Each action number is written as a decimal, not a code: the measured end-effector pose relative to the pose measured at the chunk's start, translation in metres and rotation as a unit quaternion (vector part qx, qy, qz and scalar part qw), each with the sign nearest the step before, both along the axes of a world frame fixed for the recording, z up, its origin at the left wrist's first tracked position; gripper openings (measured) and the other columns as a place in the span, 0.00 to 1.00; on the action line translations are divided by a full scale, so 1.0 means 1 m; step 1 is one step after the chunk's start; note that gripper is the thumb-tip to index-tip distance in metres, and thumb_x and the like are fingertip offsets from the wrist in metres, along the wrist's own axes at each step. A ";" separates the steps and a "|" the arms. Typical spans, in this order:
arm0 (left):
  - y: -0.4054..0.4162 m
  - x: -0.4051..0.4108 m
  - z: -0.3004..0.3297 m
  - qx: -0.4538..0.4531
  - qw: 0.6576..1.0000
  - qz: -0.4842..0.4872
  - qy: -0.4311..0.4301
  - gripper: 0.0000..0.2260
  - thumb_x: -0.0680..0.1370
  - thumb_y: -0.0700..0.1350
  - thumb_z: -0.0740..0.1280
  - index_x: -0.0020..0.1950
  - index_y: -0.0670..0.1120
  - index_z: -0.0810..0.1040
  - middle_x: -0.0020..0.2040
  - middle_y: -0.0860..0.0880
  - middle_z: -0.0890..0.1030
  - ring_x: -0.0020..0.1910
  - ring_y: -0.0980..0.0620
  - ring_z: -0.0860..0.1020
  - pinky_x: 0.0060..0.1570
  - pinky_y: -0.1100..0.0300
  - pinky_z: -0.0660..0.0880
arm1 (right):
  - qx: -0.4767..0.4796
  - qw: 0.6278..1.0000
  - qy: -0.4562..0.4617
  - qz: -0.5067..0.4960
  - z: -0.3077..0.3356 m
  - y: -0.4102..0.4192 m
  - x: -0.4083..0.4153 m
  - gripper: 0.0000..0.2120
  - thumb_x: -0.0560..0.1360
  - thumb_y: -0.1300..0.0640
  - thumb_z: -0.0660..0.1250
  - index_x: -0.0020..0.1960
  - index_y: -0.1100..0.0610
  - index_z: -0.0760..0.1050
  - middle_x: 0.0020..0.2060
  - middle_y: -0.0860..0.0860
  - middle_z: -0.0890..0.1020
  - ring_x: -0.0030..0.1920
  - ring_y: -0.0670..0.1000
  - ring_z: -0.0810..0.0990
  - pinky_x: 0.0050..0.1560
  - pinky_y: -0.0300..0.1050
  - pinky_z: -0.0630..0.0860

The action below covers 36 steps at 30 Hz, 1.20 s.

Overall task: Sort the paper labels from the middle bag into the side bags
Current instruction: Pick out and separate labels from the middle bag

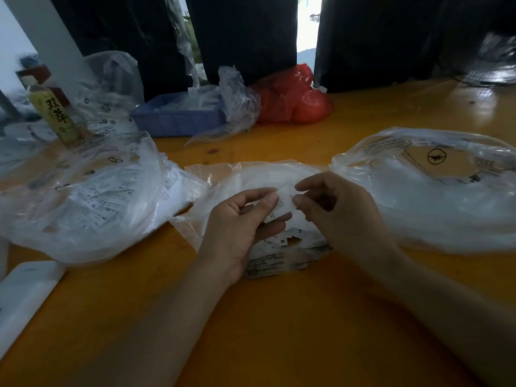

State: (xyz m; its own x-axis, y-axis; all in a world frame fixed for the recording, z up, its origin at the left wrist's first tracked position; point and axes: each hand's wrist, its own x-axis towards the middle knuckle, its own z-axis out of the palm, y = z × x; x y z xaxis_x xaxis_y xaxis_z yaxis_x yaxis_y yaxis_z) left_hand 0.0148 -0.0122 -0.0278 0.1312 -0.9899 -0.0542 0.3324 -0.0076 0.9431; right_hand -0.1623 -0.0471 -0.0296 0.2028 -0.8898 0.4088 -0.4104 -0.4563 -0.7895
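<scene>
Holding one paper label (283, 203) between us over the middle bag (251, 177), we have our left hand (240, 227) pinching its left edge with thumb and curled fingers, and our right hand (339, 208) pinching its right edge with thumb and forefinger. The label hangs just above the loose labels (284, 238) left in the middle bag, whose mouth lies open on the orange table (279, 317).

To do this step well, we judge that we should pull the label flat and turn its printed face toward us, so the size mark reads clearly before we choose a side. Then one hand should let go, so the other can carry it alone. The left bag (83, 196) already shows labels marked XL and XS; the right bag (432, 191) looks filled with pale contents we cannot read.

The label's long axis seems to run down and slightly leftward from the fingertips, its upper end pointing away from us, though blur makes this uncertain.
</scene>
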 end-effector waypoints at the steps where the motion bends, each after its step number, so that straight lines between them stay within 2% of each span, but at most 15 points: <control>1: 0.000 0.000 0.001 0.001 1.000 0.000 0.005 0.16 0.69 0.48 0.78 0.55 0.45 0.87 0.51 0.42 0.89 0.50 0.42 0.89 0.40 0.62 0.84 | -0.008 1.000 -0.002 0.001 0.001 0.000 0.000 0.04 0.78 0.51 0.72 0.52 0.44 0.80 0.38 0.36 0.82 0.41 0.39 0.81 0.40 0.28 0.74; 7: 0.000 0.000 0.000 -0.013 1.000 -0.011 -0.027 0.09 0.70 0.50 0.78 0.49 0.51 0.90 0.54 0.47 0.89 0.51 0.47 0.89 0.42 0.60 0.85 | -0.022 0.997 0.031 0.071 0.002 0.007 0.005 0.06 0.78 0.48 0.71 0.55 0.43 0.81 0.42 0.32 0.81 0.40 0.39 0.80 0.38 0.29 0.74; 11: -0.001 0.003 0.002 -0.022 0.999 -0.029 -0.031 0.08 0.73 0.46 0.77 0.51 0.52 0.90 0.54 0.45 0.89 0.53 0.45 0.88 0.42 0.60 0.85 | -0.039 0.999 0.000 0.018 0.000 0.002 0.002 0.04 0.78 0.54 0.72 0.51 0.45 0.80 0.38 0.37 0.81 0.41 0.39 0.80 0.38 0.28 0.74; 14: 0.000 0.007 0.003 -0.075 0.980 0.022 -0.183 0.13 0.79 0.37 0.74 0.58 0.53 0.86 0.56 0.52 0.89 0.49 0.52 0.88 0.41 0.64 0.83 | -0.029 0.999 -0.037 -0.016 0.002 -0.002 -0.002 0.05 0.78 0.52 0.72 0.52 0.45 0.78 0.42 0.38 0.81 0.40 0.43 0.80 0.38 0.31 0.75; 17: 0.003 0.016 0.015 -0.155 0.901 0.131 -0.384 0.18 0.81 0.37 0.72 0.64 0.57 0.81 0.64 0.56 0.83 0.41 0.57 0.86 0.35 0.69 0.80 | -0.031 0.998 -0.046 -0.037 0.004 -0.004 -0.006 0.05 0.79 0.53 0.71 0.53 0.46 0.77 0.43 0.37 0.81 0.40 0.43 0.80 0.38 0.32 0.75; 20: 0.002 0.052 0.037 -0.226 0.731 0.291 -0.575 0.14 0.81 0.34 0.69 0.63 0.48 0.82 0.64 0.51 0.79 0.44 0.56 0.81 0.38 0.73 0.75 | -0.090 0.991 -0.015 -0.097 0.015 -0.007 -0.018 0.02 0.80 0.54 0.69 0.52 0.49 0.78 0.36 0.41 0.79 0.38 0.42 0.78 0.35 0.29 0.72; 21: 0.002 0.070 0.043 -0.201 0.686 0.340 -0.611 0.12 0.81 0.34 0.68 0.61 0.45 0.83 0.62 0.48 0.80 0.46 0.52 0.81 0.41 0.73 0.73 | -0.118 0.986 0.023 -0.119 0.020 -0.010 -0.023 0.02 0.80 0.55 0.68 0.53 0.50 0.77 0.37 0.40 0.79 0.37 0.42 0.77 0.34 0.30 0.71; 23: 0.004 0.108 0.048 -0.102 0.652 0.389 -0.643 0.11 0.81 0.34 0.67 0.60 0.44 0.83 0.60 0.42 0.83 0.51 0.43 0.82 0.47 0.62 0.74 | -0.154 0.968 0.122 -0.155 0.029 -0.018 -0.036 0.03 0.81 0.55 0.66 0.54 0.52 0.77 0.39 0.42 0.79 0.34 0.41 0.75 0.34 0.35 0.67; 25: 0.007 0.136 0.045 -0.031 0.639 0.394 -0.660 0.11 0.81 0.35 0.67 0.61 0.43 0.84 0.58 0.39 0.85 0.55 0.37 0.82 0.51 0.45 0.77 | -0.152 0.945 0.218 -0.191 0.033 -0.029 -0.049 0.05 0.82 0.55 0.64 0.54 0.55 0.77 0.38 0.47 0.80 0.33 0.44 0.75 0.34 0.42 0.71; 26: 0.008 0.145 0.044 -0.016 0.634 0.397 -0.664 0.11 0.81 0.35 0.67 0.61 0.42 0.84 0.58 0.38 0.85 0.56 0.35 0.82 0.54 0.41 0.78 | -0.142 0.934 0.252 -0.210 0.034 -0.034 -0.055 0.06 0.82 0.55 0.63 0.54 0.56 0.78 0.39 0.49 0.80 0.34 0.49 0.77 0.35 0.44 0.73; 28: 0.009 0.157 0.043 -0.014 0.646 0.420 -0.637 0.13 0.80 0.36 0.65 0.61 0.46 0.83 0.59 0.39 0.85 0.57 0.35 0.82 0.57 0.38 0.80 | -0.117 0.921 0.290 -0.233 0.032 -0.039 -0.062 0.08 0.82 0.54 0.62 0.52 0.57 0.78 0.38 0.51 0.81 0.35 0.54 0.78 0.37 0.49 0.77; 30: 0.010 0.162 0.049 -0.013 0.698 0.458 -0.549 0.16 0.79 0.40 0.62 0.62 0.53 0.80 0.62 0.46 0.84 0.58 0.39 0.83 0.58 0.37 0.81 | -0.088 0.912 0.323 -0.235 0.030 -0.041 -0.067 0.10 0.82 0.55 0.61 0.48 0.58 0.77 0.34 0.52 0.80 0.33 0.54 0.77 0.37 0.51 0.78; 32: 0.012 0.172 0.049 0.005 0.712 0.493 -0.500 0.17 0.77 0.44 0.59 0.63 0.57 0.77 0.63 0.52 0.83 0.59 0.45 0.83 0.60 0.37 0.81 | -0.059 0.903 0.356 -0.234 0.027 -0.044 -0.070 0.12 0.82 0.56 0.61 0.42 0.58 0.75 0.30 0.53 0.77 0.29 0.55 0.75 0.35 0.51 0.77; 34: 0.011 0.177 0.047 0.035 0.728 0.461 -0.507 0.15 0.79 0.43 0.60 0.62 0.53 0.80 0.62 0.49 0.84 0.58 0.44 0.83 0.60 0.37 0.80 | -0.017 0.887 0.393 -0.242 0.026 -0.048 -0.076 0.15 0.81 0.60 0.61 0.36 0.59 0.73 0.28 0.55 0.75 0.29 0.57 0.74 0.33 0.48 0.73; 36: 0.010 0.173 0.043 0.074 0.726 0.386 -0.564 0.15 0.81 0.39 0.61 0.61 0.49 0.84 0.61 0.43 0.85 0.60 0.38 0.82 0.64 0.40 0.78 | 0.017 0.865 0.431 -0.255 0.026 -0.052 -0.080 0.11 0.79 0.62 0.62 0.38 0.60 0.76 0.34 0.57 0.78 0.35 0.59 0.78 0.35 0.48 0.72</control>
State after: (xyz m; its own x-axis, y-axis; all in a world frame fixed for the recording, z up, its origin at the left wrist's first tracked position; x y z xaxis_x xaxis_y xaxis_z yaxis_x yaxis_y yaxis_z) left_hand 0.1881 -0.0026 0.0149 0.6873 -0.5925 0.4202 -0.6921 -0.3588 0.6263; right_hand -0.2426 -0.0992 -0.0033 -0.0025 -0.9618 0.2736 -0.9948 -0.0255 -0.0987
